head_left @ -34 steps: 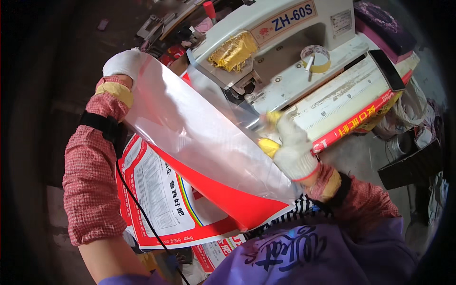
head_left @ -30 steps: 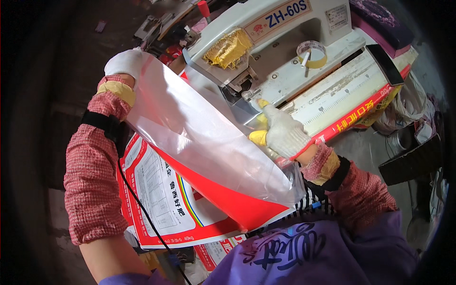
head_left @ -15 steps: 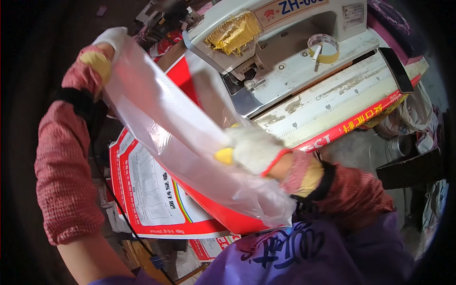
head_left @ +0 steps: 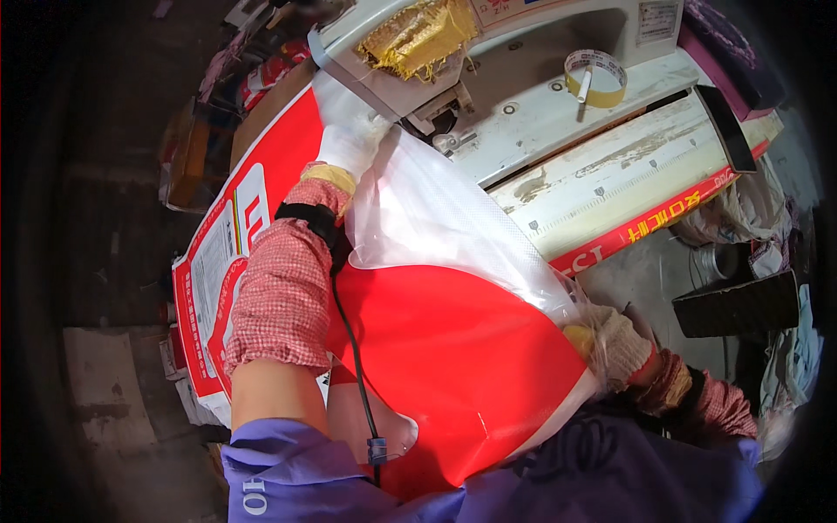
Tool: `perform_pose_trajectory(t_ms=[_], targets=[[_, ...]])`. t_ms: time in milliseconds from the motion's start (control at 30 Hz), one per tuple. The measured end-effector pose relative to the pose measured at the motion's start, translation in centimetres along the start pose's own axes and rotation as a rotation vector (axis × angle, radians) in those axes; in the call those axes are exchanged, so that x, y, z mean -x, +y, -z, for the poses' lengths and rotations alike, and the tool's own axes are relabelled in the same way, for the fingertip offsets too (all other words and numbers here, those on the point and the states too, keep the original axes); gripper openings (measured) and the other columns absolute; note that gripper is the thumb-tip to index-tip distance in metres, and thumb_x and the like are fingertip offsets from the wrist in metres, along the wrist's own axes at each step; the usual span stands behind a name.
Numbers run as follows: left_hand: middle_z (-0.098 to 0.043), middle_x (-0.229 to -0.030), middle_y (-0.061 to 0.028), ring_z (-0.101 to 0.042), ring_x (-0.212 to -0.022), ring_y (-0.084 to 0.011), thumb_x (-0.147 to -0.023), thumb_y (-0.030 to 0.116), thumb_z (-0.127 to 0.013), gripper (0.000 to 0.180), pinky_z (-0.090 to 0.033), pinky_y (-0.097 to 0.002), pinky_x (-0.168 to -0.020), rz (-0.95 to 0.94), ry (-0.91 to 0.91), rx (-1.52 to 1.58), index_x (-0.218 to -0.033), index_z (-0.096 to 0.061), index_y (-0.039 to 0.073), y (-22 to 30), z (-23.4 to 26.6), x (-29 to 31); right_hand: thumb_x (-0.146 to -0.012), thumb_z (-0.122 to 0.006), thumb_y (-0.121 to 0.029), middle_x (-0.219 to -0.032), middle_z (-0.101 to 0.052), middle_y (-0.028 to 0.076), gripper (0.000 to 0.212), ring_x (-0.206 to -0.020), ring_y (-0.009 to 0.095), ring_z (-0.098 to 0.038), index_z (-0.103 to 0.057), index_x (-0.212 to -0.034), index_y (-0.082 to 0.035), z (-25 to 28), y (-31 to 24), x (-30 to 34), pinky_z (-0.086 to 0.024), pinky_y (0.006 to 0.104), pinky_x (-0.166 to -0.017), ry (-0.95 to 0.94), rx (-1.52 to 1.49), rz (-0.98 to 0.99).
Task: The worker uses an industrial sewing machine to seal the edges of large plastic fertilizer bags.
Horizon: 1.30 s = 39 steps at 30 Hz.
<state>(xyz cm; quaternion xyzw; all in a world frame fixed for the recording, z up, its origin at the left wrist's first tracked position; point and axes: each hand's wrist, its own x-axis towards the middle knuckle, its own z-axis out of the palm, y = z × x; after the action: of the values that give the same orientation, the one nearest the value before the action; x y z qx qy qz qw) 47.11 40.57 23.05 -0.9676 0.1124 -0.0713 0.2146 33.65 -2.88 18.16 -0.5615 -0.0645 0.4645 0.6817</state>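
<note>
A red and white woven plastic sack point(head_left: 445, 349) with a clear inner lining point(head_left: 418, 200) spreads in front of me. My left hand point(head_left: 353, 144), in a pale glove, pinches the lining's far left edge beside the head of a large industrial sewing machine point(head_left: 510, 135); its fingertips are washed out by light. At the right corner of the same sack, my right hand point(head_left: 615, 344) is closed on the edge, its yellow-tipped thumb showing on top. Red checked sleeves cover both forearms.
Printed sacks point(head_left: 214, 253) lie under my left arm. A tape roll point(head_left: 595, 78) with a white stick rests on the machine bed. Yellow cloth point(head_left: 418, 39) is wrapped on the machine head. A dark cord point(head_left: 353, 349) hangs along my left arm. A dark pedal-like plate point(head_left: 737, 305) stands at right.
My left hand has come right and down, from the raised far left to beside the machine head. My right hand has moved right and nearer, spreading the sack and exposing its red face.
</note>
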Motion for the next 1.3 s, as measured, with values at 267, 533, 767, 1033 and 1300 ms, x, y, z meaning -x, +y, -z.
perform_pose_trajectory(t_ms=[267, 533, 767, 1033, 1300], targets=[[-0.062, -0.092, -0.0109, -0.062, -0.083, -0.0309, -0.079, 0.011, -0.056, 0.023, -0.052, -0.0381, -0.070, -0.221, 0.194, 0.327, -0.100, -0.063, 0.017, 0.3, -0.2, -1.2, -0.083, -0.063, -0.008, -0.078, -0.065, 0.011, 0.036, -0.068, 0.015, -0.063, -0.060, -0.119, -0.010, -3.6, -3.8, 2.1, -0.050, 0.0275, -0.062, 0.284, 0.718, 0.217], [-0.064, -0.095, -0.0144, -0.061, -0.087, -0.0325, -0.087, 0.017, -0.053, 0.026, -0.048, -0.0389, -0.079, -0.020, -0.394, 0.333, -0.109, -0.065, 0.013, 0.7, 5.7, 1.7, -0.088, -0.050, -0.017, -0.071, -0.064, 0.009, 0.040, -0.063, 0.027, -0.064, -0.052, -0.128, -0.010, -4.4, -5.1, 2.2, -0.049, 0.0365, -0.051, 0.001, 1.503, 0.200], [-0.067, -0.096, -0.0138, -0.064, -0.088, -0.0331, -0.087, 0.020, -0.052, 0.027, -0.049, -0.0382, -0.078, -0.112, -0.317, 0.139, -0.109, -0.066, 0.013, -0.8, 4.4, -2.6, -0.086, -0.047, -0.017, -0.071, -0.066, 0.009, 0.051, -0.065, 0.026, -0.067, -0.041, -0.135, -0.005, -4.7, -5.4, -0.3, -0.049, 0.0408, -0.048, 0.035, 1.551, 0.145], [-0.066, -0.103, -0.0110, -0.064, -0.095, -0.0307, -0.086, 0.026, -0.053, 0.033, -0.050, -0.0408, -0.084, 0.192, 0.022, -0.098, -0.117, -0.061, 0.018, -11.1, 8.4, -8.6, -0.081, -0.054, -0.012, -0.088, -0.065, 0.011, 0.021, -0.073, 0.028, -0.064, -0.065, -0.098, -0.007, -6.9, -9.1, -17.1, -0.050, 0.0417, -0.058, -0.024, 1.542, 0.658], [-0.064, -0.082, -0.0119, -0.061, -0.090, -0.0324, -0.076, 0.013, -0.064, 0.016, -0.048, -0.0419, -0.080, -0.041, -0.263, -0.020, -0.090, -0.066, 0.005, -4.0, 15.4, -1.7, -0.083, -0.051, -0.024, -0.095, -0.066, 0.019, 0.028, -0.088, 0.038, -0.064, -0.068, -0.095, -0.005, -8.4, -13.8, -20.7, -0.052, 0.0439, -0.073, 0.284, 1.418, 0.503]])
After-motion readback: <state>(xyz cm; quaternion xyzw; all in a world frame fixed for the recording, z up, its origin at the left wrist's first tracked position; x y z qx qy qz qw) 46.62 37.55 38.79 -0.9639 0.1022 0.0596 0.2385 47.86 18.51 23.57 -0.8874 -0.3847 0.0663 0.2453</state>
